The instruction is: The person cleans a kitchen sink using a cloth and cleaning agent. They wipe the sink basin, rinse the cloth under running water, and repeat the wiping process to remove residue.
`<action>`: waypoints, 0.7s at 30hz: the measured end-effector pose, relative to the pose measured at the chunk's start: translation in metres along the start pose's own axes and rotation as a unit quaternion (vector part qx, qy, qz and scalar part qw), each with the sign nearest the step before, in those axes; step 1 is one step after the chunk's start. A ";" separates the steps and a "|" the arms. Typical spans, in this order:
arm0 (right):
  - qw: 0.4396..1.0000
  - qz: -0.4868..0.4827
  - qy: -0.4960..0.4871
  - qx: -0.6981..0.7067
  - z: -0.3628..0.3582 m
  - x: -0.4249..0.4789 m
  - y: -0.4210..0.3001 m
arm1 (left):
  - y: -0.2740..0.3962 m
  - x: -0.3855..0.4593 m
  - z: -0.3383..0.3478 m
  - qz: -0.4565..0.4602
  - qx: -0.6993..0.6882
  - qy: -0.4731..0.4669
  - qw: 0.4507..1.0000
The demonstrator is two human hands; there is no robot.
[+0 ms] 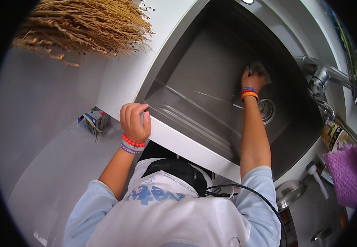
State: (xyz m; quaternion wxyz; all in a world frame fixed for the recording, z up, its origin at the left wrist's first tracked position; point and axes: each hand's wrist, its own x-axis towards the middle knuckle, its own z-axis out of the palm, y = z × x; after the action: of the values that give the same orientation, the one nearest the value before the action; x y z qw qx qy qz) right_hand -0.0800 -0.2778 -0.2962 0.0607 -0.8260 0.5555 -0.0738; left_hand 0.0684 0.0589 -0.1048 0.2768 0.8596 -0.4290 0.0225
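Note:
My right hand (254, 78) is down inside a dark grey sink (197, 58), pressing a greyish-green cleaning cloth or sponge (265, 72) against the basin. Its fingers are blurred and partly hide the cloth. Just below that wrist lies the round metal drain strainer (266, 111). On the white counter edge (178, 145), by the sink's near left corner, rests my left hand (135, 122). It holds nothing; its fingers are loosely curled and the thumb stands apart from them.
A chrome faucet (320, 81) rises at the sink's right rim. Beside it stand a labelled bottle (336, 134) and a purple cloth (348, 176). A metal pan (291, 193) sits lower right. Dried stalks (89, 27) lie upper left; a small box (96, 117) is on the floor.

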 end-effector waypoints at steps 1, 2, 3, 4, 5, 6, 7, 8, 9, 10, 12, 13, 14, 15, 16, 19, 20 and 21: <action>1.000 0.018 -0.008 0.018 0.001 -0.002 0.002 | 0.000 0.000 0.000 -0.003 0.002 -0.008 1.000; 0.999 0.036 -0.016 0.035 0.002 -0.003 0.006 | 0.002 0.002 0.000 -0.006 0.003 -0.017 1.000; 0.997 0.056 -0.018 0.053 -0.002 -0.001 0.009 | 0.003 0.006 0.001 -0.005 0.003 -0.022 1.000; 0.996 0.068 0.003 0.051 -0.004 -0.005 0.010 | 0.003 0.005 0.001 -0.009 0.007 -0.024 1.000; 0.995 0.080 0.019 0.053 -0.001 -0.006 0.008 | 0.002 0.004 0.001 -0.012 0.010 -0.028 0.999; 0.993 0.095 0.038 0.056 0.001 -0.005 0.007 | 0.002 0.006 0.001 -0.011 0.012 -0.032 0.999; 0.991 0.109 0.057 0.059 0.005 -0.004 0.008 | 0.002 0.007 0.000 -0.011 0.014 -0.035 0.999; 0.968 0.151 0.092 0.177 0.013 0.001 0.011 | 0.000 0.005 0.001 -0.008 0.020 -0.028 0.999; 0.928 0.191 0.129 0.293 0.025 0.008 0.014 | 0.000 0.008 0.001 -0.003 0.021 -0.028 0.999; 0.922 0.181 0.127 0.319 0.032 0.013 0.016 | 0.001 0.009 0.001 -0.002 0.025 -0.031 0.999; 0.948 0.112 0.091 0.282 0.038 0.026 0.017 | 0.001 0.008 0.001 -0.008 0.032 -0.034 0.999; 0.973 0.053 0.055 0.217 0.037 0.032 0.016 | 0.000 0.007 0.001 -0.006 0.035 -0.036 0.999; 0.981 -0.001 0.054 0.186 0.039 0.032 0.012 | 0.000 0.008 0.001 -0.004 0.037 -0.038 0.999; 0.985 -0.056 0.051 0.155 0.038 0.030 -0.002 | 0.002 0.009 0.001 -0.002 0.040 -0.040 0.998; 0.985 -0.111 0.046 0.124 0.037 0.027 -0.014 | 0.004 0.013 0.002 0.000 0.029 -0.043 0.999; 0.949 -0.257 -0.093 0.159 0.008 -0.001 -0.038 | 0.003 0.011 0.003 -0.004 0.040 -0.046 0.998; 0.929 -0.304 -0.124 0.171 0.000 -0.013 -0.031 | 0.003 0.011 0.004 -0.006 0.036 -0.050 0.998; 0.906 -0.350 -0.152 0.182 -0.009 -0.028 -0.021 | 0.002 0.011 0.003 -0.008 0.033 -0.052 0.998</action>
State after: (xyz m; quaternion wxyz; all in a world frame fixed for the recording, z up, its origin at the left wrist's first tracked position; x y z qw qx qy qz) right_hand -0.0732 -0.2436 -0.2850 0.2643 -0.9431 0.1915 -0.0633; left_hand 0.0727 0.0483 -0.1036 0.2261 0.8716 -0.4348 -0.0100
